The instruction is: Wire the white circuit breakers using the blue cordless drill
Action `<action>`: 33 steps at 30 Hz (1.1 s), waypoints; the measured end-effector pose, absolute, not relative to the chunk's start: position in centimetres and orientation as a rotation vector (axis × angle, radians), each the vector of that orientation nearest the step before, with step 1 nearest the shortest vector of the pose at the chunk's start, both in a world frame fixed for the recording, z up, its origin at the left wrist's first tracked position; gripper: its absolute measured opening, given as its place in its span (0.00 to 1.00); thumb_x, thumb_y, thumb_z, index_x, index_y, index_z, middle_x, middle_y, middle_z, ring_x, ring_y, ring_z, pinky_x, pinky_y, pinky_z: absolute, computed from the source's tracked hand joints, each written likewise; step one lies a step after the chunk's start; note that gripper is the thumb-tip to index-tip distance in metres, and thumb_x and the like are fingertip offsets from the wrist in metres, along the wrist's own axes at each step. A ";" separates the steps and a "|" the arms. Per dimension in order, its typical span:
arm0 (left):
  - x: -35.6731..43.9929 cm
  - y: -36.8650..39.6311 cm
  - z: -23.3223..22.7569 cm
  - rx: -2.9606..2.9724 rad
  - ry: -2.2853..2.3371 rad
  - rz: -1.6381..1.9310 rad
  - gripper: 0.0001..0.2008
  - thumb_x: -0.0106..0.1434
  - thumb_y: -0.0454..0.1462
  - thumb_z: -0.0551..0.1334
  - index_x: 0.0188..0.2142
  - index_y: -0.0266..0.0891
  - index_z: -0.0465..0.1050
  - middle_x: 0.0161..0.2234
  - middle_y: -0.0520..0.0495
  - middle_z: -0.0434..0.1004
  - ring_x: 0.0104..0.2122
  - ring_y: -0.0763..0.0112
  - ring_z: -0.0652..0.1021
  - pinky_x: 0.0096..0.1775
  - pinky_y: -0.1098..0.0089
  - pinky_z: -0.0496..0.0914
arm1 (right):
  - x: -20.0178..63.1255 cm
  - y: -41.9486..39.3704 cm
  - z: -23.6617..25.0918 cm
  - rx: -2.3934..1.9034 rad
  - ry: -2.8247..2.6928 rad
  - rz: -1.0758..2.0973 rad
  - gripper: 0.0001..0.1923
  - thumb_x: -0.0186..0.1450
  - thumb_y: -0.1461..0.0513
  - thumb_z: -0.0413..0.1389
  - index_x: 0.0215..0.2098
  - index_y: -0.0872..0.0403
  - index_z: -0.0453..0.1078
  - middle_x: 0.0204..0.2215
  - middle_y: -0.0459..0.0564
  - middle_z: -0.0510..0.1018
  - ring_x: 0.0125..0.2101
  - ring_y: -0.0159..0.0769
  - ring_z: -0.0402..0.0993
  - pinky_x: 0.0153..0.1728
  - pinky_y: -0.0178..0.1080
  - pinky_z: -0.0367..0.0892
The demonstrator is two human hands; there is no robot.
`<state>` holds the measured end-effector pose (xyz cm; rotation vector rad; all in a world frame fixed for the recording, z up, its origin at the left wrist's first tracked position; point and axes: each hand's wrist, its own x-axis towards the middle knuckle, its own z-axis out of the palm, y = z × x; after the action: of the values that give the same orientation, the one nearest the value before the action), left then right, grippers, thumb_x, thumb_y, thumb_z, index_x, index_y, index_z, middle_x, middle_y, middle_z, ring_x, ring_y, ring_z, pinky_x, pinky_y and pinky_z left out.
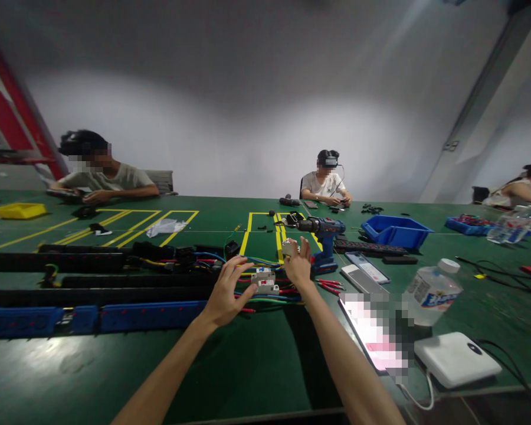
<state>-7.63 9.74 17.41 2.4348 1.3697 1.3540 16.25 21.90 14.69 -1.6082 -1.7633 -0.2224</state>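
The green counter carries everything, marked with yellow tape lines beyond the hands. Long black and blue power strips run out to the left of the left hand, with a tangle of coloured wires spreading under and between both hands. Three other people sit at the far and side edges of the counter, well apart from the hands, each bent over small work of their own. A blue bin stands beyond and to the right of the right hand. A blue cordless drill stands just beyond the right hand, upright on its base. To the right of the right forearm lie a clear water bottle on its side, a white power bank and a phone with a lit screen.

The left hand hovers with fingers spread and curled, thumb toward the small white circuit breaker, which sits on the wires just to the right of the fingertips; touch cannot be told. The right hand is raised with fingers upright and loosely together, pinching a small pale part at its left side, just above and to the right of the circuit breaker.
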 end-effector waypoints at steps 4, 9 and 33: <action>-7.4 9.5 17.4 2.466 1.322 1.308 0.21 0.68 0.42 0.59 0.60 0.44 0.65 0.62 0.41 0.63 0.65 0.55 0.62 0.64 0.51 0.60 | 16.1 24.0 14.9 -1.687 -1.906 -0.244 0.34 0.60 0.66 0.55 0.65 0.51 0.59 0.71 0.56 0.47 0.70 0.52 0.38 0.66 0.51 0.45; -7.2 9.4 17.6 2.465 1.293 1.330 0.21 0.68 0.43 0.60 0.60 0.46 0.65 0.61 0.42 0.64 0.64 0.55 0.63 0.64 0.50 0.61 | 15.8 25.6 15.8 -1.828 -2.031 -0.226 0.34 0.61 0.64 0.56 0.65 0.50 0.60 0.72 0.55 0.48 0.70 0.53 0.40 0.64 0.53 0.48; -6.4 8.9 17.0 2.426 1.211 1.252 0.21 0.68 0.40 0.61 0.59 0.46 0.67 0.60 0.42 0.65 0.62 0.55 0.65 0.62 0.51 0.63 | 14.3 30.7 14.8 -2.079 -1.882 0.028 0.21 0.68 0.53 0.49 0.57 0.50 0.65 0.58 0.63 0.63 0.57 0.55 0.61 0.51 0.54 0.61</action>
<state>-6.42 8.85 17.05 2.4263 1.2109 1.2522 14.32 30.71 14.78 -2.0789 -1.8823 0.0281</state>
